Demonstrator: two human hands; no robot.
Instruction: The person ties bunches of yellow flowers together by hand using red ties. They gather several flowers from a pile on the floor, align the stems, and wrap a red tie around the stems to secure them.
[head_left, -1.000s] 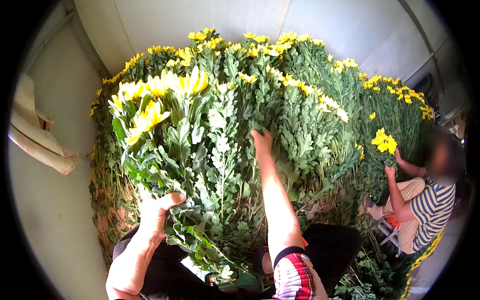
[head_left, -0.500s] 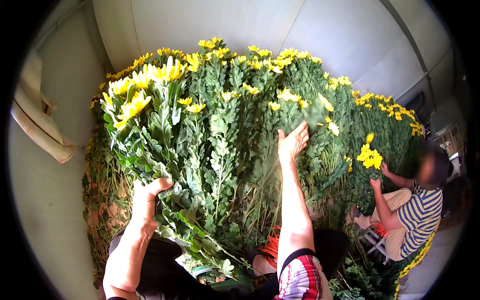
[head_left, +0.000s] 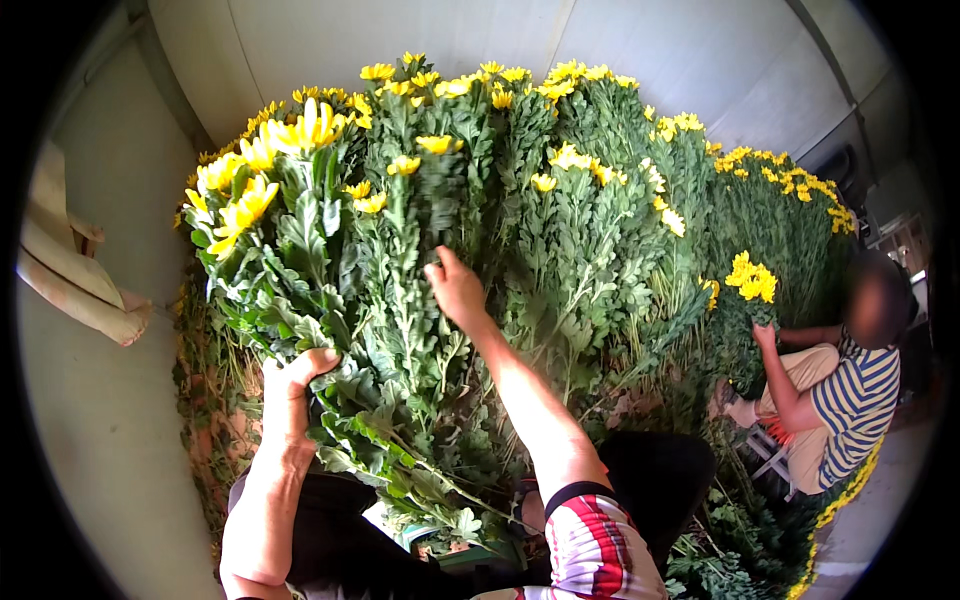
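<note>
On my head feed: left hand (head_left: 292, 385) is wrapped around the lower, leafy part of a bunch of yellow flowers (head_left: 305, 230), thumb across the near side. Bunch is front left, tilted slightly left, blooms up, cut stems trailing down over the dark trousers (head_left: 345, 545).

Right hand (head_left: 460, 292) is right of the bunch, back of the hand toward me, thumb and index up against a leafy stem (head_left: 440, 195) with a yellow bloom on top. Foliage there is blurred, so I can't tell whether those fingers are pinching it or just touching.

Behind both I see the big flower heap (head_left: 600, 225), stems down, blooms along the top, against a pale wall (head_left: 400, 30). Far right, a co-worker in a striped shirt (head_left: 855, 410) sits on a low stool (head_left: 768, 460) holding a smaller yellow bunch (head_left: 752, 280).
</note>
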